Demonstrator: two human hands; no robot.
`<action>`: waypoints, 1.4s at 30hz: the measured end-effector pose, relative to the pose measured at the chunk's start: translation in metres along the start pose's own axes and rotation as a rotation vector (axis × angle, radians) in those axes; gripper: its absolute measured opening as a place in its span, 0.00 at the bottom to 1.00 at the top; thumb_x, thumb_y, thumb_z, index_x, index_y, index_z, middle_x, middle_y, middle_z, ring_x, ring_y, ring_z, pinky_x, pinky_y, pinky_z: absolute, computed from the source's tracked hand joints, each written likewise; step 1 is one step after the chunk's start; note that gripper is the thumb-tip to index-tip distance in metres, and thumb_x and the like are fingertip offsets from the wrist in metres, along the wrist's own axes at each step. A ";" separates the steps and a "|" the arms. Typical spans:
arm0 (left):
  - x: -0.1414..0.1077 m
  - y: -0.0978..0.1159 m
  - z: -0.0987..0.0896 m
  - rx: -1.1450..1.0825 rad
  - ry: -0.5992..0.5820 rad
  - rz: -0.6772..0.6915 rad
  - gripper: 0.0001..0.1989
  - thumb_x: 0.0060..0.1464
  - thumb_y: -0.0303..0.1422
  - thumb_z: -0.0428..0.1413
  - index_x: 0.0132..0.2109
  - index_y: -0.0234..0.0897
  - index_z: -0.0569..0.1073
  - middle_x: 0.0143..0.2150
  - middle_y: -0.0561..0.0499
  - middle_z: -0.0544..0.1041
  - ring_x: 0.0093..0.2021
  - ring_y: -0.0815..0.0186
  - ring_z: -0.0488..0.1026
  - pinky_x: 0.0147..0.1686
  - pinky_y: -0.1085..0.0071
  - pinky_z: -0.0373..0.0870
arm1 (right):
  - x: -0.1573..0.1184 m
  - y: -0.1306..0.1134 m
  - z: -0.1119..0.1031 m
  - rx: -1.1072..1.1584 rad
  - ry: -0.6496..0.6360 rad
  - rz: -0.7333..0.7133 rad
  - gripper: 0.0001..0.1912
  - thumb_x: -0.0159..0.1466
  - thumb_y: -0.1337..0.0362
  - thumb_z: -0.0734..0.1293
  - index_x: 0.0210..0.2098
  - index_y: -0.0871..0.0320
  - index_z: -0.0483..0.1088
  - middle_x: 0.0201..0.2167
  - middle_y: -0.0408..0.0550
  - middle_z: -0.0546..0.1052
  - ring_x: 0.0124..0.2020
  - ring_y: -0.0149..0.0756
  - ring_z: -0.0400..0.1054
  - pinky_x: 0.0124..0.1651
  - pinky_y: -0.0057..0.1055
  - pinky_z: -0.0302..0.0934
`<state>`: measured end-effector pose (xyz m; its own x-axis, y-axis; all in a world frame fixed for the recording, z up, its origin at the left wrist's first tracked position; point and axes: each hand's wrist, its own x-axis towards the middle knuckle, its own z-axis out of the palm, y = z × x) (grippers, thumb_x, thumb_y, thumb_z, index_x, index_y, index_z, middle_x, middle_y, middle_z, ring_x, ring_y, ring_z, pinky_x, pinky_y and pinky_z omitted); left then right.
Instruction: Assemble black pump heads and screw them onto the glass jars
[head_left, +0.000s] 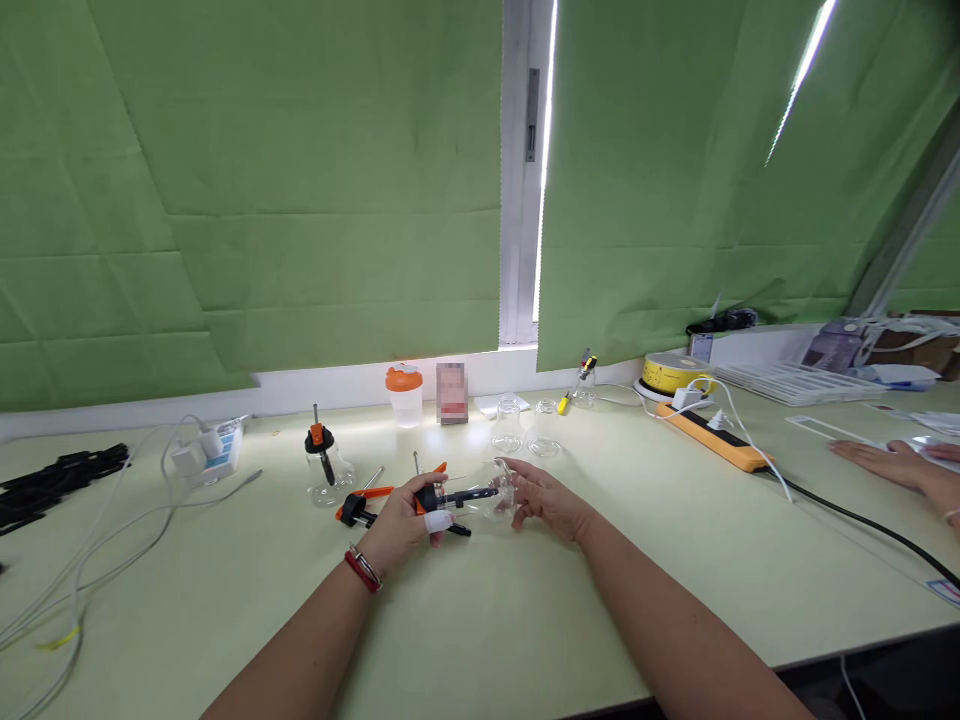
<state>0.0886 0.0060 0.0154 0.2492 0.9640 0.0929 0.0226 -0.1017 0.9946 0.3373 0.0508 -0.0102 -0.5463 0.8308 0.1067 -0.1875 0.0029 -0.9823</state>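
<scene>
My left hand (pixel 411 515) has its fingers wrapped round the black and orange top of a dropper-like stem (pixel 469 497). The black stem lies inside a clear glass bottle (pixel 493 490) tipped on its side. My right hand (pixel 544 498) curls round the wide base of that bottle. To the left, a similar glass bottle (pixel 330 485) stands upright with an orange and black top in it. Beside my left hand lie a loose black top (pixel 355 510) and an orange piece (pixel 373 491). Two clear glass bottles (pixel 508 428) without tops stand behind my hands.
At the back stand an orange-lidded cup (pixel 405 398), a small box (pixel 452 393) and a glass holding tools (pixel 585 385). An orange power strip (pixel 712 438) lies at the right; white cables (pixel 161 505) spread at the left. Another person's hands (pixel 892 463) rest at far right.
</scene>
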 end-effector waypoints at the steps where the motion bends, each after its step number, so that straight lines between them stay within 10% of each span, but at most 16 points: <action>1: 0.000 0.000 0.000 -0.008 0.012 0.001 0.28 0.39 0.34 0.66 0.49 0.36 0.67 0.31 0.57 0.66 0.21 0.72 0.68 0.21 0.70 0.70 | -0.001 -0.001 0.000 0.007 -0.023 -0.031 0.32 0.56 0.53 0.69 0.57 0.52 0.58 0.48 0.54 0.68 0.38 0.40 0.72 0.30 0.32 0.67; 16: 0.000 -0.001 0.001 0.013 -0.020 -0.023 0.31 0.39 0.34 0.65 0.52 0.35 0.66 0.27 0.58 0.65 0.21 0.71 0.68 0.22 0.70 0.69 | 0.003 0.007 0.001 -0.057 0.021 0.076 0.26 0.61 0.43 0.60 0.44 0.60 0.63 0.28 0.48 0.74 0.19 0.31 0.69 0.20 0.26 0.59; 23: -0.002 0.006 0.001 0.056 0.012 -0.029 0.31 0.40 0.36 0.64 0.52 0.36 0.65 0.25 0.59 0.66 0.20 0.71 0.67 0.22 0.70 0.69 | -0.001 -0.002 -0.001 -0.009 -0.017 -0.047 0.36 0.54 0.53 0.71 0.59 0.51 0.56 0.50 0.55 0.68 0.40 0.40 0.71 0.33 0.33 0.66; 34: 0.001 -0.002 0.000 0.008 -0.036 -0.010 0.29 0.41 0.34 0.64 0.51 0.37 0.65 0.28 0.59 0.66 0.18 0.73 0.67 0.20 0.71 0.68 | 0.004 0.004 0.003 -0.044 0.014 0.019 0.27 0.59 0.47 0.64 0.50 0.60 0.63 0.30 0.47 0.73 0.23 0.31 0.70 0.22 0.26 0.61; 42: 0.001 -0.004 0.000 0.014 -0.024 0.004 0.31 0.39 0.35 0.65 0.52 0.36 0.65 0.30 0.58 0.66 0.20 0.74 0.66 0.21 0.70 0.70 | -0.002 -0.005 0.003 -0.095 -0.004 -0.044 0.37 0.55 0.54 0.71 0.60 0.48 0.55 0.51 0.53 0.65 0.35 0.35 0.72 0.31 0.31 0.66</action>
<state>0.0887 0.0076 0.0115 0.2721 0.9575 0.0960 0.0347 -0.1095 0.9934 0.3369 0.0480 -0.0047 -0.5422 0.8266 0.1507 -0.1333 0.0924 -0.9867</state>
